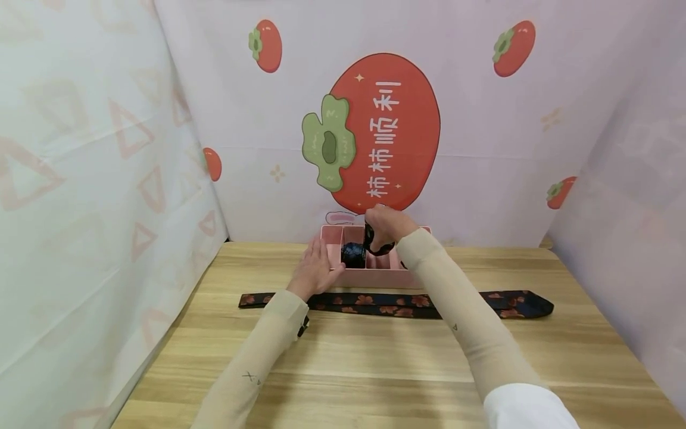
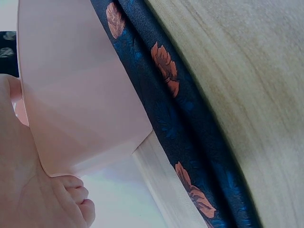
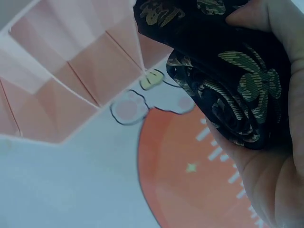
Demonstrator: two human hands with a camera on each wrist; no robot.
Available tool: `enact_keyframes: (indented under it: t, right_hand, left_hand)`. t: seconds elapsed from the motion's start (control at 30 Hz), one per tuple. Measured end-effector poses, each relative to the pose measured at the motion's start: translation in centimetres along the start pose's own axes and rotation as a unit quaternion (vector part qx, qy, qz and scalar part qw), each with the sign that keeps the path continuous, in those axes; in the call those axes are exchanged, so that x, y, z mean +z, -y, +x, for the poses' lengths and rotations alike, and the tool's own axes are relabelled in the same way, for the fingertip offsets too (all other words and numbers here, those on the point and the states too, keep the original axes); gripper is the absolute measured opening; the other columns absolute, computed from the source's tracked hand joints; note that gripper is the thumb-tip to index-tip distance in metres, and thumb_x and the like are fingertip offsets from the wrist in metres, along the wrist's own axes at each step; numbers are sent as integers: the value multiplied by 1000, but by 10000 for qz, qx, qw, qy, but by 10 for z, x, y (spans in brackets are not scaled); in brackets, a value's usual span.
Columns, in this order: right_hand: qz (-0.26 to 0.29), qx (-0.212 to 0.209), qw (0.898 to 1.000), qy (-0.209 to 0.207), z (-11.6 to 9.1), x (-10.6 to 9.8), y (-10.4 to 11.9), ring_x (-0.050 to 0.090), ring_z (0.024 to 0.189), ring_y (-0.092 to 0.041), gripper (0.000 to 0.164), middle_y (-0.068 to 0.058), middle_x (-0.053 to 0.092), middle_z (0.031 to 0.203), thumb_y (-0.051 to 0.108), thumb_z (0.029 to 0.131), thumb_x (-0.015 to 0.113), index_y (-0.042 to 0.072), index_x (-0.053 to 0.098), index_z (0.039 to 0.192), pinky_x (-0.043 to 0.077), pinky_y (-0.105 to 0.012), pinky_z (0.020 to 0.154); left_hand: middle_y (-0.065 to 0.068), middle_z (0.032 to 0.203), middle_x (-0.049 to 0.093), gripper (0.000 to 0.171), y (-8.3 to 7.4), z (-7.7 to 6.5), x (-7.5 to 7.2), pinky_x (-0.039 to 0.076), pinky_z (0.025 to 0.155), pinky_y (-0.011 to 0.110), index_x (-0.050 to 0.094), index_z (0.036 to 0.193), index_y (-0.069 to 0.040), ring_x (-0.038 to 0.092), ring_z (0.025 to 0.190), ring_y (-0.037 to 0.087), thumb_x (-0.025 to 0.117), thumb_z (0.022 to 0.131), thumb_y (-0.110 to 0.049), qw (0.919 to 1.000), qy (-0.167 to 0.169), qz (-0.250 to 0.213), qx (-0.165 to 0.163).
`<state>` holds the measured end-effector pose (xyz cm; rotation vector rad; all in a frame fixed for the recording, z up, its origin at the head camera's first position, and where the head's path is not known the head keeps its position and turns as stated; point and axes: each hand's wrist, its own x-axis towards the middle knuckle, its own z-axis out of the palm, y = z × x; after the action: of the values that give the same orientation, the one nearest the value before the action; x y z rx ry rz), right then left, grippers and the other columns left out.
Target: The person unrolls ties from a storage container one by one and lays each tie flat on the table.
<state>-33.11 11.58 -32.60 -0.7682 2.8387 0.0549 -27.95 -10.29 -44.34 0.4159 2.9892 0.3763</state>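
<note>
Over the pink divided box point(image 1: 377, 278), my right hand point(image 1: 389, 225) grips a rolled dark necktie point(image 3: 251, 85) with green-gold motifs. Its coiled end and a looser fold show in the right wrist view. My left hand point(image 1: 313, 271) holds the box's left front corner, the thumb at the front rim and the fingers along the left side. A dark blue rolled tie point(image 1: 354, 255) sits in a compartment left of the right hand. In front of the box lies a long navy tie point(image 1: 370, 305) with orange flowers, folded lengthwise; the right forearm covers part of it.
The box stands on a wood-grain table point(image 1: 375, 369), close to a back cloth point(image 1: 471, 196) printed with persimmons. A pale cloth point(image 1: 107, 196) hangs along the left side, and another point(image 1: 632, 196) along the right.
</note>
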Motion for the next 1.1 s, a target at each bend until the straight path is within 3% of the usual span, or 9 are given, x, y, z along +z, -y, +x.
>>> enact_keyframes:
  t: [0.13, 0.3, 0.53, 0.77, 0.9, 1.0, 1.1]
  right_hand:
    - [-4, -23, 9999, 130, -6, -14, 4, 61, 62, -18, 30, -5, 62, 75, 26, 86, 87, 8, 65, 93, 48, -29, 58]
    - [-217, -122, 9995, 171, -16, -32, 8, 53, 59, -17, 31, -2, 53, 71, 28, 86, 85, 10, 60, 88, 41, -29, 56]
    - [-260, -552, 9981, -90, -39, -47, 17, 59, 65, -17, 31, -2, 62, 75, 30, 83, 87, 11, 63, 90, 45, -30, 59]
    - [-243, -782, 9966, 82, -63, -49, 31, 68, 73, -16, 44, -3, 69, 88, 33, 81, 90, 7, 67, 110, 57, -31, 68]
    - [-490, -925, 9945, 30, -77, -45, 38, 64, 91, -20, 57, -3, 70, 96, 41, 79, 93, 8, 69, 118, 60, -36, 80]
    - [-564, -1257, 9903, -195, -89, -39, 41, 61, 92, -19, 57, -1, 71, 97, 44, 78, 93, 8, 71, 117, 61, -36, 82]
    - [-405, -1856, 9803, -545, -101, -28, 43, 65, 80, -13, 48, 1, 73, 90, 41, 79, 93, 8, 73, 109, 62, -30, 76]
  left_hand:
    - [25, 177, 3, 96, 0, 0, 1, 13, 135, 50, 8, 165, 8, 5, 166, 40, 37, 106, -61, 10000, 44, -57, 2]
    - [25, 177, 1, 95, 1, 2, 2, 11, 135, 50, 6, 165, 9, 4, 166, 40, 37, 106, -59, 10000, 65, -40, 30]
    - [27, 176, 2, 97, 4, 1, 2, 12, 134, 51, 6, 165, 9, 4, 166, 41, 38, 107, -61, 9999, -7, -98, 77]
    - [29, 175, 4, 98, 6, 0, 0, 14, 133, 55, 4, 165, 10, 7, 165, 44, 40, 106, -60, 9995, -19, -295, 86]
    - [29, 175, 5, 99, 6, -1, -2, 15, 133, 55, 5, 165, 10, 8, 165, 44, 40, 105, -61, 9996, -34, -287, 72]
    - [28, 175, 5, 99, 5, -1, -2, 15, 133, 56, 5, 165, 10, 7, 165, 43, 40, 105, -61, 9994, -51, -325, 64]
    - [28, 176, 5, 99, 4, -1, -1, 15, 133, 56, 5, 165, 9, 8, 165, 43, 40, 104, -61, 9994, -72, -347, 63]
